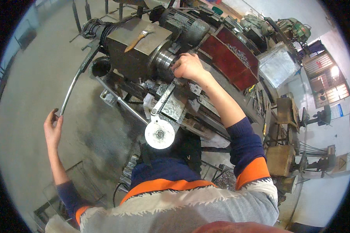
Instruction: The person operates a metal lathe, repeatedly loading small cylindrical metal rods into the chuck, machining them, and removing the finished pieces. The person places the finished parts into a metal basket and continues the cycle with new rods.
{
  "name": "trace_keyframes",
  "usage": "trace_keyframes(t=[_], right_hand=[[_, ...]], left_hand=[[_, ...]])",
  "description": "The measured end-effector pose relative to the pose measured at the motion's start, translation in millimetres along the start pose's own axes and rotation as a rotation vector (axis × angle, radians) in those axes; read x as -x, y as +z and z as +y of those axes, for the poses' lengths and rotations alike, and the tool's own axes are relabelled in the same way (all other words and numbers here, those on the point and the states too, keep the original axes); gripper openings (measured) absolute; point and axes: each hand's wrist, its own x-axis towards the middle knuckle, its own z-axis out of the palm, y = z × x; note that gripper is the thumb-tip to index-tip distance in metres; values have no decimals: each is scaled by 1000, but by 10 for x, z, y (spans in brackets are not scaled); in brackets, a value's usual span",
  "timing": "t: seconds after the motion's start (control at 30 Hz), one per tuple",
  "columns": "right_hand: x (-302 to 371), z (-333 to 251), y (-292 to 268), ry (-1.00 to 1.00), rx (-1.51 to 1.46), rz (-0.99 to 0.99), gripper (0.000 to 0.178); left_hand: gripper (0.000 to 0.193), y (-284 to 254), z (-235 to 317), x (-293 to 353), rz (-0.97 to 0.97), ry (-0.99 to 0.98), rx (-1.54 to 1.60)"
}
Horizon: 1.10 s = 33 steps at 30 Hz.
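My left hand [53,125] is closed around the lower end of a long metal lever [71,87], which runs up to the left end of a small lathe. At the machine's spindle, my right hand [188,66] has its fingers curled in against the front of the shiny round chuck [165,61]. Whatever those fingers pinch is hidden behind them. Below that hand lies the chip-covered tool slide [172,108]. A white round handwheel [160,134] faces me in front of the slide.
A wooden-handled brush [137,42] lies on the grey headstock [120,33]. Behind the chuck stands a motor [184,25]; right of it is a dark red tray [229,54] with metal shavings. A second metal bar [122,101] slants toward the handwheel. Other machines [319,159] line the right wall.
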Motion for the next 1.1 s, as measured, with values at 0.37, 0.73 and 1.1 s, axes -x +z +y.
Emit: trace_keyframes(t=[0.37, 0.73, 1.1], right_hand=[[-78, -37, -10, -19, -22, -35, 32], [-115, -19, 98, 31, -14, -44, 32], [396, -48, -106, 64, -112, 331, 30]], left_hand=[[43, 173, -63, -257, -154, -26, -509], [17, -252, -1208, -1648, 62, -205, -1038], [31, 2, -903, -1550, -86, -326, -1057]])
